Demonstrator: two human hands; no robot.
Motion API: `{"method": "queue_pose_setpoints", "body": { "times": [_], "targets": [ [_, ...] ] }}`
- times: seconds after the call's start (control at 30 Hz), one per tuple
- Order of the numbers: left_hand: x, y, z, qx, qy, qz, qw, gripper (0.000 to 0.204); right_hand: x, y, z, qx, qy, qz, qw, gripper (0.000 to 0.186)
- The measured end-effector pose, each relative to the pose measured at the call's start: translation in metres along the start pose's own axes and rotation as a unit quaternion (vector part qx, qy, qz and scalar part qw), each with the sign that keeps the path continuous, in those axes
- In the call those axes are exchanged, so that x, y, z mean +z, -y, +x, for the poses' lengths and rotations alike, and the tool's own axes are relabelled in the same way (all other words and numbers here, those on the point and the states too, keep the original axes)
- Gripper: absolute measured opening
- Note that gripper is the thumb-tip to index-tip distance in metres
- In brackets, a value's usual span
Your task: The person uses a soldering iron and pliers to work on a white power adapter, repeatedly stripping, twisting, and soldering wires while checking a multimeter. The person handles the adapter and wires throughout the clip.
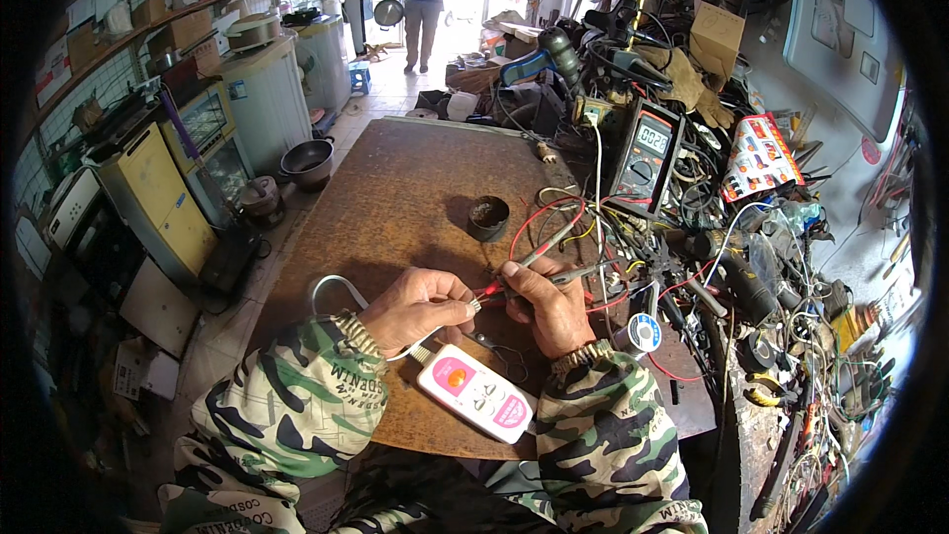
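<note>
My left hand [423,309] is closed in a pinch on a small whitish plug [474,305]; the fingers hide most of it. A white cord [336,282] loops by the left hand. My right hand [550,309] is closed around two multimeter probes, one red [550,241] and one dark [585,272]. Their tips point at the plug, but contact is too small to tell. Below the hands, a white power strip [476,394] with an orange switch and pink labels lies slanted at the table's near edge. A multimeter [647,160] with a lit display stands beyond the right hand.
On the brown table [395,178] stands a dark round tin [487,219]. A solder spool [644,332] sits by my right wrist. Tangled wires and tools [732,267] crowd the right side. Appliances [158,203] line the left. A person [425,0] carrying a pan stands near the doorway.
</note>
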State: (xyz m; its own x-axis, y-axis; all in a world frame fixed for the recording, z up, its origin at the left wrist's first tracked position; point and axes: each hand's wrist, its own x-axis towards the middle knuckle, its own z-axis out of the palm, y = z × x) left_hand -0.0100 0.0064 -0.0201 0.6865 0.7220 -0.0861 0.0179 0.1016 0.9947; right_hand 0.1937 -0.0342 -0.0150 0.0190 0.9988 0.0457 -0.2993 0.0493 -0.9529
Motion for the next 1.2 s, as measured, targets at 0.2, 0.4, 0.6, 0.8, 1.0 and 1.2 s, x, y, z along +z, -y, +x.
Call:
{"method": "queue_pose_setpoints", "body": {
  "times": [0.2, 0.4, 0.6, 0.8, 1.0, 1.2],
  "targets": [
    [0.000, -0.001, -0.001, -0.014, -0.007, 0.005, 1.000, 0.019, 0.000, -0.002, 0.001, -0.013, 0.008, -0.027, 1.000, 0.023],
    [-0.001, 0.004, -0.001, -0.014, -0.018, -0.005, 1.000, 0.014, 0.002, 0.005, -0.004, -0.009, 0.005, -0.073, 0.997, 0.022],
    [0.001, -0.001, 0.002, -0.020, -0.006, -0.009, 1.000, 0.013, -0.003, 0.006, -0.003, -0.019, 0.025, -0.073, 0.997, 0.027],
    [-0.002, 0.001, 0.001, -0.017, -0.010, -0.006, 1.000, 0.015, 0.001, 0.007, -0.002, -0.030, 0.042, -0.117, 0.992, 0.026],
    [0.000, 0.004, 0.001, -0.014, -0.014, -0.035, 0.999, 0.012, 0.000, 0.008, -0.004, -0.033, -0.018, -0.048, 0.998, 0.023],
    [-0.001, 0.001, 0.001, 0.006, -0.034, -0.053, 0.998, 0.015, -0.005, 0.012, -0.003, -0.026, -0.078, 0.049, 0.995, 0.012]
  ]
}}
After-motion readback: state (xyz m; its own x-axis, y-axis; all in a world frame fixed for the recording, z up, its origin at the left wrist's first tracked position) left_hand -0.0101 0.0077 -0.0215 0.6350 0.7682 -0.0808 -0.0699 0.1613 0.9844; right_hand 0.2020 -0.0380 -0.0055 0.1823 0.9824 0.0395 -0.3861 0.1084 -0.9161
